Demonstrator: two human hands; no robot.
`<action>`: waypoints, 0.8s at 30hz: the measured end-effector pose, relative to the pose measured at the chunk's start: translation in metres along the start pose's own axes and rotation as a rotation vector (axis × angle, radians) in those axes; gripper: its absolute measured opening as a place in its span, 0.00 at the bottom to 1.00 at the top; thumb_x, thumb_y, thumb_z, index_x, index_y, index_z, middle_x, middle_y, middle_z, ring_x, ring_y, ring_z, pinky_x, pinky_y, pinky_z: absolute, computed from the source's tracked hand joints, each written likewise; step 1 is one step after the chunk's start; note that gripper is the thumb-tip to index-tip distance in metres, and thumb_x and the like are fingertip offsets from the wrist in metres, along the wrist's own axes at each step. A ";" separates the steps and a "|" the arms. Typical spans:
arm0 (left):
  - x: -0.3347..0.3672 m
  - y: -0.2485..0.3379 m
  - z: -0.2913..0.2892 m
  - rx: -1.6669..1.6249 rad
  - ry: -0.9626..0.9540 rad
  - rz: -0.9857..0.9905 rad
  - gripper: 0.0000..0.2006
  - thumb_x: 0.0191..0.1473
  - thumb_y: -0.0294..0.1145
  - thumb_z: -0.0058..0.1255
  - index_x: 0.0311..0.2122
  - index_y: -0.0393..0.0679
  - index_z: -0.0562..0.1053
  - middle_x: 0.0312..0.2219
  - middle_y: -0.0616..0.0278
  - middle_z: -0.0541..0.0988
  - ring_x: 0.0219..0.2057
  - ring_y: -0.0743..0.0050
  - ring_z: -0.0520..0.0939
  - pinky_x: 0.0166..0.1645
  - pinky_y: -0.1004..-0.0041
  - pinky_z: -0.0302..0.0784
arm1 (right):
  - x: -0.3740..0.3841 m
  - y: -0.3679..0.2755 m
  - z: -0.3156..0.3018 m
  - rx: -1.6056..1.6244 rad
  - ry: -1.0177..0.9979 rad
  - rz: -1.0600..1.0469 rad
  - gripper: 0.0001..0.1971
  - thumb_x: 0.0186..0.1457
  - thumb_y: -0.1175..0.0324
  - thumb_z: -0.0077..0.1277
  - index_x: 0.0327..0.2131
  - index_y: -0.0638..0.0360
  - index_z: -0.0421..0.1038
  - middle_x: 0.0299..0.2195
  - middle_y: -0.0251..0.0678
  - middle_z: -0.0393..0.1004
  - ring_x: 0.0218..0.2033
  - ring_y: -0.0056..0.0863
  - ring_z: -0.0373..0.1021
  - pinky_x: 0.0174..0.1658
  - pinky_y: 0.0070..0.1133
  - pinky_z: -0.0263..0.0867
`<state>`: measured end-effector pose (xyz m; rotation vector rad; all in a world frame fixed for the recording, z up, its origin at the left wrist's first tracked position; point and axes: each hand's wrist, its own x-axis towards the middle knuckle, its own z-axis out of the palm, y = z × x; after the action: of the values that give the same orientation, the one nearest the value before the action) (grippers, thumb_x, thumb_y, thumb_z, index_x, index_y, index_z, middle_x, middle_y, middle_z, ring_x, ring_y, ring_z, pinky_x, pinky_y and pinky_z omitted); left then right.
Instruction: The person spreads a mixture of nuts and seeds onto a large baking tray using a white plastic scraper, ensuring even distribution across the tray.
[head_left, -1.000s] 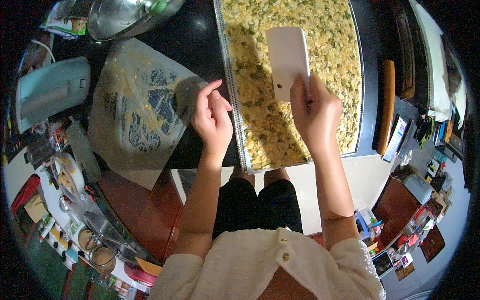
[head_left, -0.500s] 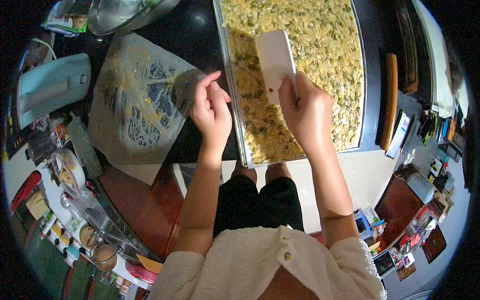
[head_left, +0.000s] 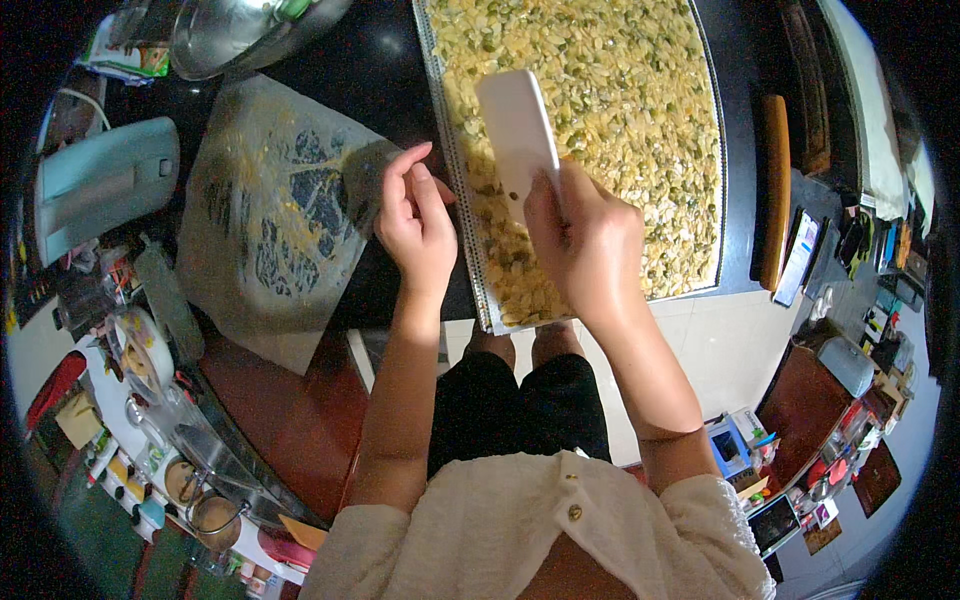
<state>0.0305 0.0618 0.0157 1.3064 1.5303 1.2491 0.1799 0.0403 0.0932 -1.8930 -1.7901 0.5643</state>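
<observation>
Black countertop [head_left: 400, 95], dim cluttered room. From my end, I see the right hand [head_left: 590, 235] closed around the near end of a white scraper [head_left: 515, 115], which sits over the left part of a seed-and-flake layer [head_left: 620, 100] (I can't tell if it touches). That layer fills a big rimmed tray [head_left: 436, 80]. Left hand [head_left: 415, 220]: fingers loosely curled, nothing held, just beside the tray's left rim. Farther left, I get a smeared translucent sheet [head_left: 300, 225], then a metal bowl [head_left: 220, 45]; phone [head_left: 797, 262] right.
</observation>
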 end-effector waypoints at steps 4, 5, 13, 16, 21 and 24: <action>0.002 0.001 0.000 0.043 0.019 0.040 0.11 0.61 0.30 0.37 0.45 0.41 0.70 0.17 0.71 0.70 0.18 0.89 0.67 0.22 0.85 0.58 | 0.001 -0.001 0.008 -0.029 -0.044 -0.011 0.07 0.46 0.71 0.50 0.27 0.60 0.63 0.18 0.45 0.70 0.18 0.44 0.70 0.22 0.33 0.66; 0.002 0.002 0.001 0.039 0.015 0.026 0.11 0.61 0.30 0.37 0.45 0.42 0.70 0.17 0.71 0.70 0.17 0.90 0.66 0.22 0.85 0.58 | -0.003 -0.003 0.003 0.012 -0.019 -0.020 0.07 0.46 0.71 0.49 0.28 0.61 0.63 0.18 0.45 0.70 0.18 0.44 0.70 0.22 0.33 0.66; 0.003 -0.004 0.001 0.027 0.024 0.060 0.11 0.61 0.28 0.35 0.45 0.40 0.69 0.15 0.68 0.70 0.15 0.89 0.63 0.22 0.84 0.57 | -0.003 0.020 -0.017 0.217 0.180 0.167 0.08 0.48 0.71 0.52 0.22 0.61 0.64 0.17 0.47 0.70 0.17 0.44 0.69 0.21 0.33 0.64; 0.003 -0.004 0.003 0.016 0.019 0.060 0.11 0.61 0.28 0.34 0.45 0.40 0.69 0.15 0.67 0.70 0.15 0.89 0.62 0.21 0.85 0.57 | 0.005 0.040 -0.025 0.035 0.115 0.150 0.08 0.49 0.69 0.52 0.23 0.61 0.65 0.16 0.48 0.69 0.17 0.46 0.69 0.21 0.33 0.65; 0.001 -0.001 0.001 0.015 0.009 0.014 0.11 0.61 0.26 0.35 0.45 0.38 0.69 0.16 0.67 0.70 0.17 0.87 0.66 0.23 0.84 0.60 | 0.000 0.047 -0.031 0.009 0.144 0.141 0.08 0.50 0.69 0.51 0.24 0.60 0.66 0.17 0.49 0.69 0.17 0.47 0.68 0.21 0.35 0.64; 0.002 0.000 0.003 -0.003 0.003 0.007 0.10 0.60 0.23 0.36 0.44 0.37 0.69 0.17 0.67 0.70 0.19 0.85 0.70 0.26 0.83 0.64 | -0.006 0.044 -0.034 -0.013 0.127 0.112 0.07 0.50 0.69 0.52 0.25 0.60 0.66 0.17 0.48 0.69 0.17 0.46 0.68 0.21 0.35 0.64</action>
<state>0.0328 0.0648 0.0156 1.3096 1.5269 1.2578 0.2353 0.0310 0.0946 -2.0006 -1.6192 0.4606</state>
